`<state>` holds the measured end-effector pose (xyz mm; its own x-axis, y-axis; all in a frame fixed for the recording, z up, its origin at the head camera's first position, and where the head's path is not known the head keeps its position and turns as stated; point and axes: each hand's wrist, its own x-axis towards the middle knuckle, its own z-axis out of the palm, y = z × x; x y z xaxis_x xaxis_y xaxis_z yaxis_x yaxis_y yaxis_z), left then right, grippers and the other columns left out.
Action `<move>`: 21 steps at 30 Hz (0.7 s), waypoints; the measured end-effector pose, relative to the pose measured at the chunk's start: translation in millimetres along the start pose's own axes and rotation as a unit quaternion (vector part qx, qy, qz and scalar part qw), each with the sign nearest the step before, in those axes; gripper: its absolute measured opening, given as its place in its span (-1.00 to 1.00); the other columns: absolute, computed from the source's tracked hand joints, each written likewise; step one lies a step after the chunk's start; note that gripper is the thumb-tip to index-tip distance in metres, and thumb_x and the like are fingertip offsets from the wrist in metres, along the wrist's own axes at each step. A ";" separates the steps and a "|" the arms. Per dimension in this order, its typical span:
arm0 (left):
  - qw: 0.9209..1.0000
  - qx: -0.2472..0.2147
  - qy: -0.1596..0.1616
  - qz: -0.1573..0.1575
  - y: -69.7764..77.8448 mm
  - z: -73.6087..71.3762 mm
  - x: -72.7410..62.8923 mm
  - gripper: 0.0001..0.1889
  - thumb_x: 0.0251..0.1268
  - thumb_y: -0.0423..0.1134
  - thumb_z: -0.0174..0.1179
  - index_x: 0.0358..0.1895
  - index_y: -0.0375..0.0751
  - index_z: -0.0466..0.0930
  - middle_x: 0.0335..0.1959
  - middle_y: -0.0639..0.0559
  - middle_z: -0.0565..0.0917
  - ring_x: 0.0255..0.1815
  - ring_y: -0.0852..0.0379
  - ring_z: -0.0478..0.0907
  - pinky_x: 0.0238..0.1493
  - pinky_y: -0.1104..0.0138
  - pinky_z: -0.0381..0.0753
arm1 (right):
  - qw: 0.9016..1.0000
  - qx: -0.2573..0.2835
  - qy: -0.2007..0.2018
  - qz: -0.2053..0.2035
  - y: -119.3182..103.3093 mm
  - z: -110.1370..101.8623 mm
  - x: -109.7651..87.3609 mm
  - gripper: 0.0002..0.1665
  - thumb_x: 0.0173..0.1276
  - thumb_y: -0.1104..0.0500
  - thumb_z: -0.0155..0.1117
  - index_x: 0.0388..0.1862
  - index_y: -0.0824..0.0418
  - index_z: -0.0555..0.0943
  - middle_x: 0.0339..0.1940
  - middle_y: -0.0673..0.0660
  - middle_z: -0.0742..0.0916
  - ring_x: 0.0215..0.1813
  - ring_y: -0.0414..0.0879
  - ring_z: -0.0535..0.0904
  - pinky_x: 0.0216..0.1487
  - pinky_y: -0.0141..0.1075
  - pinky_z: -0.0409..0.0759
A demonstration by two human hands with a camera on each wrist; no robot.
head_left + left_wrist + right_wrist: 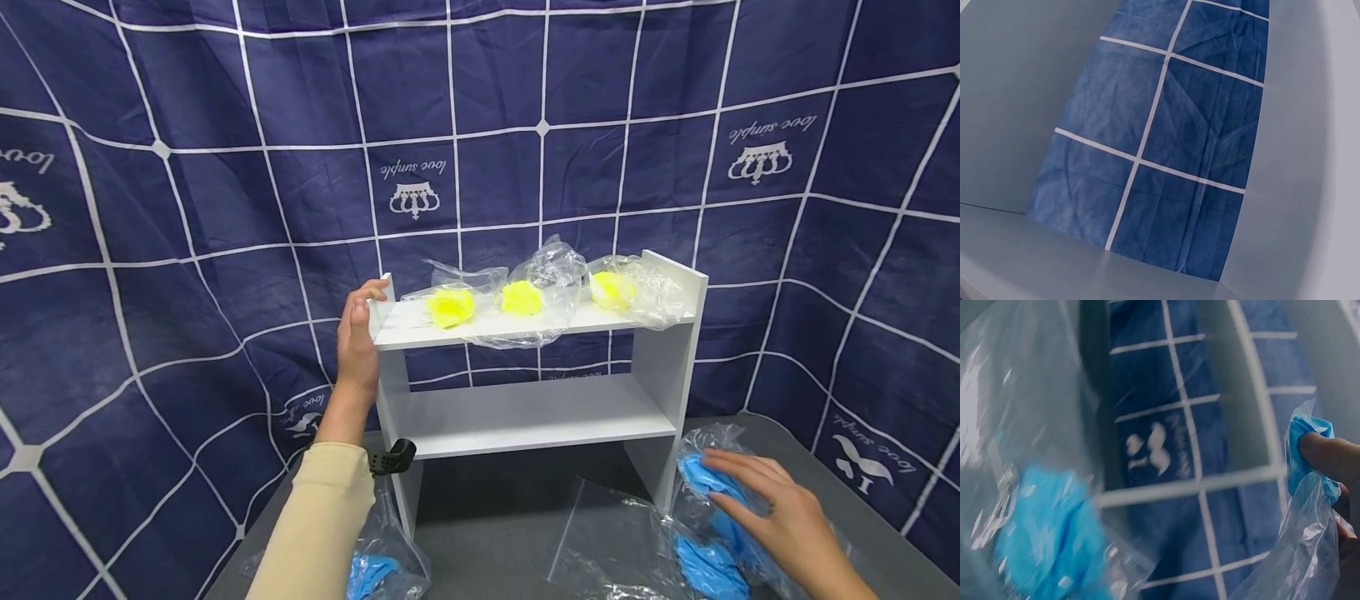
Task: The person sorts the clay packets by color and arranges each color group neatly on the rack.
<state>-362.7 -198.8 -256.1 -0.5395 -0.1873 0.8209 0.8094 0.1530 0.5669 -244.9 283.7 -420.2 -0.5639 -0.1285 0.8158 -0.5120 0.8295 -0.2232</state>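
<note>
A white two-tier shelf [540, 408] stands on the dark grey table. My left hand [360, 333] grips the top of its left side panel. Three clear plastic bags with yellow lumps, left [451, 307], middle [522, 297] and right [613, 289], lie in a row on the top board. Low at the right, my right hand [780, 508] pinches a clear plastic bag with a crumpled blue lump [705, 477] inside. In the right wrist view the thumb presses on this blue lump [1310, 453], and clear film hangs below.
More clear bags with blue lumps lie by the shelf's right foot [708, 567] and at its left foot [371, 573]. A flat clear bag [607, 533] rests on the table in front. A dark blue gridded curtain [495, 167] hangs behind and at both sides.
</note>
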 end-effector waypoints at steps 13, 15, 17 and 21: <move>1.000 -0.010 0.001 -0.001 -0.9 0.3 0.0 -0.48 0.53 0.01 -0.27 -0.02 -0.50 0.35 0.35 -0.17 0.48 0.49 0.07 0.27 0.43 0.28 0.09 | 0.994 0.066 0.018 -0.087 -61.3 -4.7 59.9 -0.22 -0.19 0.40 0.62 0.12 0.02 0.69 0.13 0.01 0.74 0.26 -0.48 0.42 0.24 -0.78 0.21; 1.000 -0.014 0.004 0.002 -1.3 -0.2 0.6 -0.49 0.53 0.01 -0.27 -0.03 -0.50 0.34 0.35 -0.20 0.47 0.49 0.07 0.27 0.42 0.28 0.09 | 0.993 0.075 0.019 -0.086 -66.0 -0.8 70.7 -0.23 -0.17 0.41 0.62 0.11 0.02 0.69 0.13 0.01 0.74 0.25 -0.47 0.43 0.22 -0.78 0.23; 1.000 -0.014 0.005 0.002 -1.7 -0.7 0.8 -0.50 0.53 0.02 -0.26 -0.05 -0.47 0.36 0.35 -0.23 0.47 0.49 0.06 0.27 0.43 0.29 0.09 | 0.992 0.087 0.023 -0.085 -70.1 4.4 80.7 -0.25 -0.14 0.43 0.61 0.11 0.03 0.70 0.13 0.02 0.74 0.24 -0.46 0.44 0.22 -0.77 0.25; 1.000 -0.013 0.005 0.004 -1.9 -0.6 0.3 -0.54 0.52 0.04 -0.23 -0.09 -0.36 0.41 0.34 -0.23 0.48 0.48 0.06 0.28 0.43 0.29 0.10 | 0.991 0.104 0.042 -0.072 -75.6 18.7 98.6 -0.32 -0.09 0.42 0.60 0.08 0.05 0.71 0.12 0.03 0.76 0.20 -0.38 0.49 0.20 -0.76 0.27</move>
<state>-364.3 -199.7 -257.0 -0.5314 -0.1955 0.8243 0.8194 0.1282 0.5587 -273.9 198.2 -332.8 -0.4239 -0.1843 0.8867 -0.7102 0.6753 -0.1992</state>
